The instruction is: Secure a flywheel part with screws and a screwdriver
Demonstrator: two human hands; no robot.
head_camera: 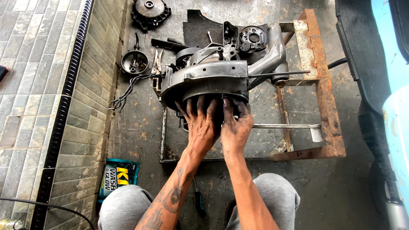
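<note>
From my remote seat, a teal pouch (117, 176) lay far left on the concrete, with a round metal cover (135, 62) and pliers (158, 61) above. My left hand (201, 125) spread its greasy fingers flat against the underside of the grey engine casing (213, 74), gripping nothing. My right hand (235, 127) pressed there too, fingers curled under the rim. The casing sat on a rusty frame (321, 85).

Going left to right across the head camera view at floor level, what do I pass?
Tiled pavement → black drain grating → round part with wires → pliers → grey engine case, with the left hand and right hand on its near side → rusty metal frame → black rubber mat.
</note>
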